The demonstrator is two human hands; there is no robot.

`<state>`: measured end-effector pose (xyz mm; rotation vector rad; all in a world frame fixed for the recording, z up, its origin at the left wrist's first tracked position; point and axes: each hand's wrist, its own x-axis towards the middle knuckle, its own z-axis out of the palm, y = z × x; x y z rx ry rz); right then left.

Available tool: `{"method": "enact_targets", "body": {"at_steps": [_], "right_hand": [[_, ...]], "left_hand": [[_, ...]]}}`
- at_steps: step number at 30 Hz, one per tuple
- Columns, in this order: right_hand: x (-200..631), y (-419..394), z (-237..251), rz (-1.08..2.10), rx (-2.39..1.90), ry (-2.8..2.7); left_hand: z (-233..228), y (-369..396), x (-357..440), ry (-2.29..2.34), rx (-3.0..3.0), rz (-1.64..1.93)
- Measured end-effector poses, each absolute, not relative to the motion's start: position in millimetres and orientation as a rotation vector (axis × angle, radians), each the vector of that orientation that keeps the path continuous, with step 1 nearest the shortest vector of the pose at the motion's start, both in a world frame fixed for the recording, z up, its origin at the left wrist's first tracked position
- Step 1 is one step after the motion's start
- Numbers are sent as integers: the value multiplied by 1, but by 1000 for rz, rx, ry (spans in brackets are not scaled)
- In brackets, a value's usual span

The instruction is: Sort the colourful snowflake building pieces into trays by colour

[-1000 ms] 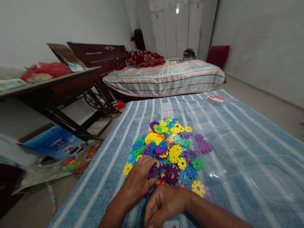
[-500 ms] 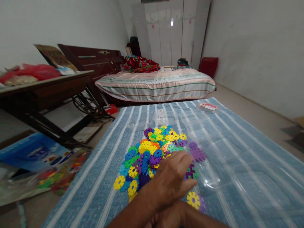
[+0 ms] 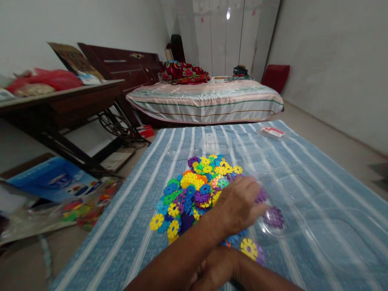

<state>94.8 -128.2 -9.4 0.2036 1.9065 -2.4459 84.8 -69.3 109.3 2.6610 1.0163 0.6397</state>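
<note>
The left hand (image 3: 239, 206) reaches across the right forearm, fingers loosely spread and lying flat on the right edge of the heap of multicoloured plastic snowflake discs (image 3: 197, 190) on the blue white-striped cloth (image 3: 303, 161). Just beyond its fingertips a purple snowflake disc (image 3: 273, 217) lies in a clear plastic tray (image 3: 285, 230). The right hand (image 3: 216, 273) rests below it, curled; what its grip holds I cannot tell. A yellow disc (image 3: 249, 247) lies just beside that hand.

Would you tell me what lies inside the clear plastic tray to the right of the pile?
One purple snowflake piece lies in the clear tray. The left hand covers the tray's near-left edge, so anything beneath it is hidden.
</note>
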Motion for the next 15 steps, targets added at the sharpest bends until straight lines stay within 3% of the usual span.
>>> {"method": "enact_targets", "body": {"at_steps": [6,15], "right_hand": [[94,-133,-12,-2612,234,1463],[102,-136,-19,-2530,260,1658]], "left_hand": [[94,-91,7,1452,2444,512],[68,-141,-28,1544,2318,544]]}}
